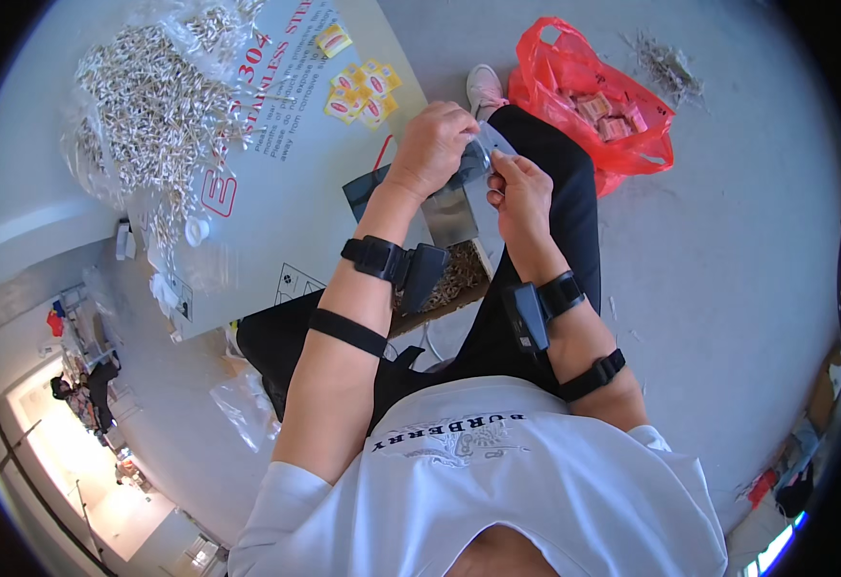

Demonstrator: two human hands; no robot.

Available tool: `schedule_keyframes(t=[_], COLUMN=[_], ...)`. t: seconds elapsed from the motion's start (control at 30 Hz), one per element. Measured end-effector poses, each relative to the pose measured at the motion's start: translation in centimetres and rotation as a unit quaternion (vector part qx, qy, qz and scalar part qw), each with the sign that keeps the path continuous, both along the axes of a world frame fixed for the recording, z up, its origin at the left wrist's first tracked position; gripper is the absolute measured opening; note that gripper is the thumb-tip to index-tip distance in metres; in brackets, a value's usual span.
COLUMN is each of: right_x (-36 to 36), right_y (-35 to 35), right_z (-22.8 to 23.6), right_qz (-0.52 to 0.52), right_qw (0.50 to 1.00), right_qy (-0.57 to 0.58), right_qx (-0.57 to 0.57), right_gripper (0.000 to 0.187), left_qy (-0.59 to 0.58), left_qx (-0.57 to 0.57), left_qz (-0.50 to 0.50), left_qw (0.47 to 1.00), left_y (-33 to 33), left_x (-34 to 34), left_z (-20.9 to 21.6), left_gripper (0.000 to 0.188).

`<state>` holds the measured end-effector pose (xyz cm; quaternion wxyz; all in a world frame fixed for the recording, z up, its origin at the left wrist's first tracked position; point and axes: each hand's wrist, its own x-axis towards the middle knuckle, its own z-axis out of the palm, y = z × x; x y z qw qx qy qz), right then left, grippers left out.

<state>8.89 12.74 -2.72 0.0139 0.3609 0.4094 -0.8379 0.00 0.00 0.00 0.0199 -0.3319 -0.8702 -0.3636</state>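
Note:
My left hand [430,152] is curled at the right edge of the table, its fingers closed near one end of a small clear plastic piece [479,154]. Facing it, my right hand [520,190] pinches the other side of that plastic between thumb and forefinger. The plastic looks like thin film or a little bag; its exact kind does not show. Just below my hands is a shiny metal plate [452,215] at the table edge. Under it, an open box [483,262] holds many small brownish pieces, partly hidden by my left wrist's black device.
Yellow packets [363,93] lie on the printed table sheet [296,202]. A big heap of small metallic pieces [156,91] spills from clear plastic at the far left, near a white roll [197,230]. On the floor, a red plastic bag [545,91] holds pink packs [613,127].

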Motion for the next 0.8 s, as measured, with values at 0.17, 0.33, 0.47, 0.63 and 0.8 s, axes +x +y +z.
schedule_keyframes(t=[0.17,0.33,0.47,0.63,0.8], right_x=[0.9,0.7,0.8,0.3,0.4], right_y=[-0.7,-1.2,-1.6,-1.3,-1.2], right_z=[2.2,2.3,1.9,2.5,2.1], right_qz=[-0.03,-0.02,-0.04,-0.05,-0.032], right_qw=[0.998,0.998,0.996,0.997,0.997], right_qy=[0.036,0.057,0.071,0.048,0.047], right_qx=[-0.049,-0.015,0.037,-0.044,0.06], right_gripper=[0.012,0.011,0.012,0.011,0.01], left_qy=[-0.061,0.046,0.078,0.085,0.07], left_qx=[0.04,0.018,0.025,0.027,0.04], left_qz=[0.018,0.035,0.075,0.057,0.037], left_qw=[0.997,0.998,0.994,0.994,0.996], left_y=[-0.9,-0.9,-0.4,-1.1,-1.3], left_x=[0.4,1.3,2.2,2.0,1.6], left_z=[1.7,1.4,0.6,-0.1,-0.2], left_gripper=[0.012,0.014,0.017,0.022,0.02])
